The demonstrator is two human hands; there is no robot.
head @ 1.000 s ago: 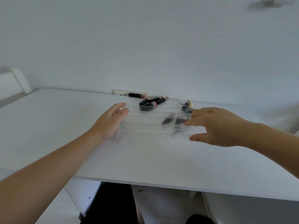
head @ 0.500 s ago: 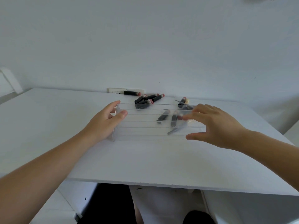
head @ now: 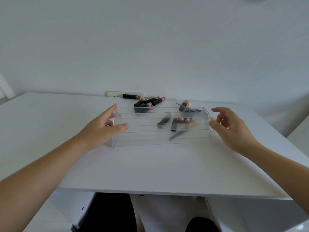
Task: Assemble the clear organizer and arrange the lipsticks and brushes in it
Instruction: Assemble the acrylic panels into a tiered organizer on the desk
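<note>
head view: clear organizer (head: pixel 160 129) is seen standing on the white table (head: pixel 150 168), mid-table, long side toward the camera, stepped tiers visible through the acrylic

left hand (head: pixel 102 128) is set against the organizer's left end panel, thumb laid over the front edge, fingers behind the panel; panel is gripped. right hand (head: pixel 232 129) is held just beside the right end panel, fingers spread and loosely bent, nothing held; contact with the panel cannot be confirmed

lipsticks (head: pixel 147 102) are piled behind the organizer near the wall; a further group of lipsticks and brushes (head: pixel 177 126) is seen through the clear walls at right, whether inside or behind cannot be told

handling, judged: thin acrylic, so light, stiff, slick and brittle at the joints. It is best taken by both end panels at once, squeezed lightly; lifting by one end is likely to rack or pop the slotted joints. Lipstick tubes are expected to roll

no brand, label or readable writing is seen anywhere
</note>
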